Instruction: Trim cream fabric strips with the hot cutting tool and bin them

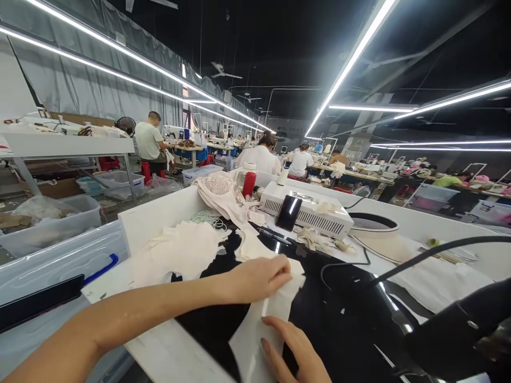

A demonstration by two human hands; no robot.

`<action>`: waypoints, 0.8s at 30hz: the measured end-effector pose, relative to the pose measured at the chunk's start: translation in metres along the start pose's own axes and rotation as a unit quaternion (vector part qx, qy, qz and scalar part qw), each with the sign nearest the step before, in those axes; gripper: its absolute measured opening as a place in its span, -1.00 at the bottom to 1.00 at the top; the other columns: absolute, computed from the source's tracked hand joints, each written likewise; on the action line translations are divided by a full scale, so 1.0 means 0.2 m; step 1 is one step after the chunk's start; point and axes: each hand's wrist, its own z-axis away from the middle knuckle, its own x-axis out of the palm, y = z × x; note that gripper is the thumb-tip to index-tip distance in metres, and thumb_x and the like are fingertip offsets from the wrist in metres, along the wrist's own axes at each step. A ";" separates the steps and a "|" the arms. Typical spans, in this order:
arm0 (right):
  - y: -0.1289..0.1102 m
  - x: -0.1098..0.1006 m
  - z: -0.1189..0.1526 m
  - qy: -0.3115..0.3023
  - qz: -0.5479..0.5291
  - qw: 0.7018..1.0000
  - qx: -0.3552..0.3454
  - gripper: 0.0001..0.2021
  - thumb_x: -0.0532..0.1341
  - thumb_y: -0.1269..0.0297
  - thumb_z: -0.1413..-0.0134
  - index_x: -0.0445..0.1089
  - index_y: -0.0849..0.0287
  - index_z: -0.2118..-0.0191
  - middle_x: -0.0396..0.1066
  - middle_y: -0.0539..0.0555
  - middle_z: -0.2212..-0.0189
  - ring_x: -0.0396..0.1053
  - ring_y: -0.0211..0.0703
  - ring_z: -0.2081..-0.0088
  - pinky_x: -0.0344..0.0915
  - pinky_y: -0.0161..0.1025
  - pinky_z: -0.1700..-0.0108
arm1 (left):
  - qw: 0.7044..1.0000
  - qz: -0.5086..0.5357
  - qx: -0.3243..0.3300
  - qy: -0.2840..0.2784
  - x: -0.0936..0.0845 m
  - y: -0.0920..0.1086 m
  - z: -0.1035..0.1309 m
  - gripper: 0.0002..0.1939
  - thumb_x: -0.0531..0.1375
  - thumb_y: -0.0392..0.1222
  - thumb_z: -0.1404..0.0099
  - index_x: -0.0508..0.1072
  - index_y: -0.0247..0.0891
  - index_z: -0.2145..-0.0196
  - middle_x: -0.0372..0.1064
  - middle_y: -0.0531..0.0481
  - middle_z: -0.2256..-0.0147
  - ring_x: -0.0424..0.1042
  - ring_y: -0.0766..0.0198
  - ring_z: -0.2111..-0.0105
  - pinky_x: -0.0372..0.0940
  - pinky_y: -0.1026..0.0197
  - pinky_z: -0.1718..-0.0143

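Note:
My left hand [259, 279] reaches across from the left, its fingers curled closed at the edge of a cream fabric piece [293, 274]. The fingertips are partly hidden, but they appear to pinch the cloth. Below it my right hand [297, 348] rests with fingers apart on a smooth white sheet [253, 338], holding nothing. Whether the sheet and the cloth are one piece I cannot tell. Both lie over the glossy black work surface [327, 324]. Left of my hands is a pile of cream fabric pieces [179, 250].
A black phone [289, 213] leans on a white vented box [311, 210]. Close by stand a red thread cone [249, 184] and bundled fabric [217, 191]. A black machine arm [459, 324] and cable occupy the right. A clear plastic bin [59, 266] sits left; several people work behind.

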 end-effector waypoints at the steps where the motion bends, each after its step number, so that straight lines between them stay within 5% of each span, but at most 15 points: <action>1: 0.02 0.01 -0.05 -0.010 -0.004 1.000 0.009 -0.73 0.36 -0.13 -0.06 0.70 -0.24 0.17 0.71 -0.02 0.36 0.69 0.27 0.42 0.68 0.11 0.50 | 1.000 0.011 -0.015 0.015 -0.04 -0.02 -0.04 -0.86 0.07 -0.14 -0.66 0.38 -0.20 0.04 0.49 0.09 0.32 0.49 0.26 0.34 0.28 0.25 0.32; 6: 0.13 -0.12 -0.33 0.007 0.052 0.988 0.144 -0.73 0.30 -0.04 -0.23 0.71 -0.05 0.26 0.61 -0.03 0.52 0.60 0.03 0.51 0.54 -0.17 0.51 | 0.991 0.025 -0.106 0.082 -0.14 -0.24 -0.21 -0.81 0.09 -0.18 -0.63 0.41 -0.28 -0.07 0.49 0.00 0.22 0.51 0.23 0.22 0.40 0.18 0.13; 11: 0.32 -0.18 -0.51 0.023 0.127 0.965 0.229 -0.52 0.16 -0.12 -0.21 0.67 0.14 0.12 0.60 0.07 0.47 0.52 -0.01 0.46 0.41 -0.16 0.38 | 0.980 0.007 -0.178 0.085 -0.11 -0.43 -0.25 -0.67 0.26 0.00 -0.59 0.50 -0.28 -0.12 0.52 -0.11 0.00 0.56 0.13 0.07 0.53 -0.03 -0.01; 19: 0.54 -0.03 -0.52 -0.025 0.228 0.959 0.169 -0.57 0.05 0.15 -0.22 0.65 0.15 0.10 0.66 0.23 0.08 0.56 0.16 0.06 0.42 0.05 -0.09 | 0.977 -0.019 -0.210 0.025 0.02 -0.55 -0.22 -0.61 0.31 -0.03 -0.56 0.48 -0.27 -0.21 0.45 -0.19 -0.19 0.52 0.00 -0.12 0.50 -0.17 -0.16; 24: 0.50 -0.01 -0.46 -0.019 0.281 0.952 0.117 -0.56 0.04 0.12 -0.33 0.60 0.13 -0.05 0.55 0.27 -0.12 0.40 0.32 -0.21 0.28 0.28 -0.29 | 0.975 -0.006 -0.220 0.009 -0.15 -0.61 -0.13 -0.61 0.28 -0.01 -0.58 0.47 -0.27 -0.22 0.50 -0.16 -0.10 0.57 0.08 0.01 0.56 -0.06 -0.03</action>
